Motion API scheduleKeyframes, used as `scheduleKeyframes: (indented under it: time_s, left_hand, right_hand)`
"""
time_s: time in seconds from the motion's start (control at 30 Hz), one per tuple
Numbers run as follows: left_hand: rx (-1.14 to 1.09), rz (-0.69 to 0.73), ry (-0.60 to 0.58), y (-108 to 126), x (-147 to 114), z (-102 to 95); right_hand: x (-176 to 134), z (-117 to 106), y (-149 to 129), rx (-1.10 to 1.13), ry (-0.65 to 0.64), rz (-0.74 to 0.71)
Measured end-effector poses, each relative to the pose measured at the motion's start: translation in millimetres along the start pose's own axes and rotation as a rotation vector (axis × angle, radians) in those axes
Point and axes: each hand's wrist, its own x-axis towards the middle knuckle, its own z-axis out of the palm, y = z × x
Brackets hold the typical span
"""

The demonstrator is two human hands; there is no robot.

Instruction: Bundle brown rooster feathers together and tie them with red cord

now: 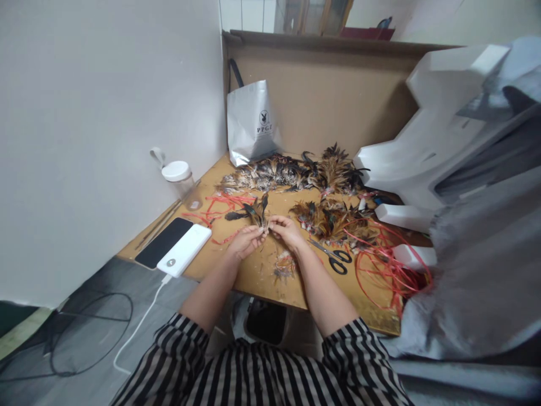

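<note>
Left hand is closed in a pinch, thumb and fingertips gripping the base of a small feather bunch, which fans out away from the wearer. Right hand is partly curled, fingertips at the same base; whether they grip the bunch or a thin strand cannot be told. The fingers conceal most of the base, and any binding there cannot be made out.

Below the hands, small scraps lie on the table; the right forearm stands close to them. Just beside the right wrist are scissors, blades toward the hand. Beyond the scissors, a feather pile is partly overlaid by tangled red strips; single bunches in it are hard to separate. Farther ahead of both hands lies a feather row, its rear edge partly hidden by the bag. Left of the left hand lie a phone and a power bank, whose cable leads off the table.
</note>
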Motion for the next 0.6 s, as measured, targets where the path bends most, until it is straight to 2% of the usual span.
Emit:
scheduleKeyframes:
  time_s: [0.1, 0.2, 0.33, 0.47, 0.6]
  left_hand:
    - [-0.048, -0.036, -0.039, 0, 0, -3.3]
    - [-0.102, -0.036, -0.063, 0, 0, -5.4]
    - [-0.142, -0.025, -0.023, 3, 0, -6.1]
    - [-0.208, 0.016, 0.014, 5, -1, -5.8]
    - [-0.287, 0.0, 0.009, 7, -2, -5.1]
  right_hand:
    - [-2, 1, -2, -0.007, -0.086, 0.002]
    - [-4, 0, -4, -0.049, -0.117, -0.004]
    - [-2, -8, -5, -0.07, -0.033, -0.028]
    - [5, -19, -3, 0.018, 0.08, -0.041]
    - [6, -23, -3, 0.06, 0.051, -0.031]
